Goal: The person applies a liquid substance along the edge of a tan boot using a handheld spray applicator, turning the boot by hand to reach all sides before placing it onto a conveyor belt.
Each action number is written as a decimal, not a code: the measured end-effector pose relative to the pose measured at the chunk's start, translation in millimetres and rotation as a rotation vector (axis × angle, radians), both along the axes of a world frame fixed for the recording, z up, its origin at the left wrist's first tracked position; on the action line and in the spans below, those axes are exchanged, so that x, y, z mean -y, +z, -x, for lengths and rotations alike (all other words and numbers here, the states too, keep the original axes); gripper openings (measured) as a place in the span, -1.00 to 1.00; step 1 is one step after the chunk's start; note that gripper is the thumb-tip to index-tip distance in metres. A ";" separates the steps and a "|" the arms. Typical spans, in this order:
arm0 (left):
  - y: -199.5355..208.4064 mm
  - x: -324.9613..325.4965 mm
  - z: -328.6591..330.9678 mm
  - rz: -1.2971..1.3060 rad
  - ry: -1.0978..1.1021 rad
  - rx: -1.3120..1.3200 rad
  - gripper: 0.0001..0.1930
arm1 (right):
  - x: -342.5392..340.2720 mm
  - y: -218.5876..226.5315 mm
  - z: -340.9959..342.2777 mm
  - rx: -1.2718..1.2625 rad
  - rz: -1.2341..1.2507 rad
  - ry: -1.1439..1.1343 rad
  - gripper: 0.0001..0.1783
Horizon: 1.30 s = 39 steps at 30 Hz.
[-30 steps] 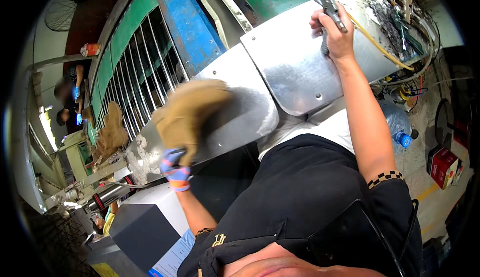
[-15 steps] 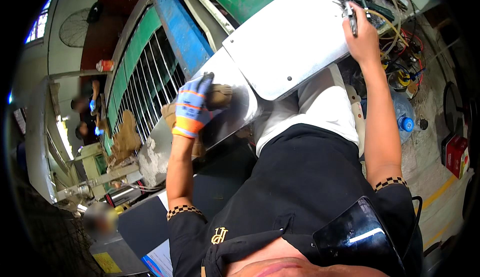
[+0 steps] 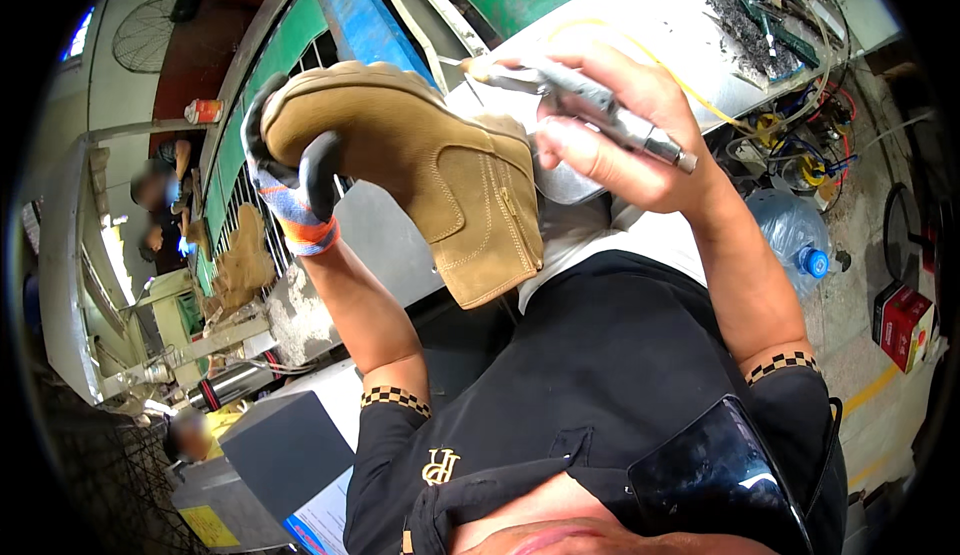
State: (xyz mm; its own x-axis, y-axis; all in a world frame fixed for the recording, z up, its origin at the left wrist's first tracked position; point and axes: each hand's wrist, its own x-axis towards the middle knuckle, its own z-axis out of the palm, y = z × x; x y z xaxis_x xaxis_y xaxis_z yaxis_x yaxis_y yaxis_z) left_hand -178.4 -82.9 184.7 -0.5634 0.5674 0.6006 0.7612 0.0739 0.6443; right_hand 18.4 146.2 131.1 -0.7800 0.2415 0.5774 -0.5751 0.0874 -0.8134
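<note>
My left hand [image 3: 292,190], in a blue, orange and black glove, is closed round the toe of a tan boot [image 3: 410,155]. The boot is tilted, its sole up and away from me and its zipped shaft toward my body. My bare right hand [image 3: 640,135] grips a silver handheld metal tool [image 3: 600,105] with a narrow tip pointing left. That tip lies close to the boot's sole edge; whether they touch I cannot tell. A thin yellow hose [image 3: 700,95] runs behind the right hand, and its join to the tool is hidden.
A pale metal worktop [image 3: 660,5] lies beyond the hands, with tools and black debris [image 3: 755,35] at its far right. More tan boots [image 3: 245,255] stand left by a green barred frame. At right are a clear bottle [image 3: 785,225] and a red box [image 3: 903,325]. People work far left.
The boot has come up from the left side of the worktop, turned in my left hand. My right hand has moved left from the debris pile toward the boot, carrying the silver tool.
</note>
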 end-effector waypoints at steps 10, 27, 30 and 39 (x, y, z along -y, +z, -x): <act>10.6 -38.5 18.7 -0.065 -0.200 0.262 -0.31 | 8.4 28.8 68.3 -0.104 -0.037 -0.090 -0.61; -42.2 -21.7 124.5 0.009 -0.588 0.701 -0.31 | 42.4 -67.5 36.2 0.253 0.237 0.043 -0.54; -49.3 -19.2 124.8 0.095 -0.686 0.837 -0.32 | 48.1 -76.7 30.8 0.147 0.182 -0.004 -0.54; -52.6 -19.0 109.0 -0.043 -0.719 0.870 -0.32 | 51.8 -101.3 17.3 0.168 0.227 -0.023 -0.55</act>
State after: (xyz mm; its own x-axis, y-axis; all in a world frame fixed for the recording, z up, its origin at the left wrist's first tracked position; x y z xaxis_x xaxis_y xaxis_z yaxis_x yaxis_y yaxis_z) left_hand -287.4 -63.9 132.1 -0.3508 0.9169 0.1902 -0.0904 -0.2354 0.9677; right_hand 1.2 94.4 29.9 -0.8530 0.3685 0.3695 -0.4306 -0.0969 -0.8973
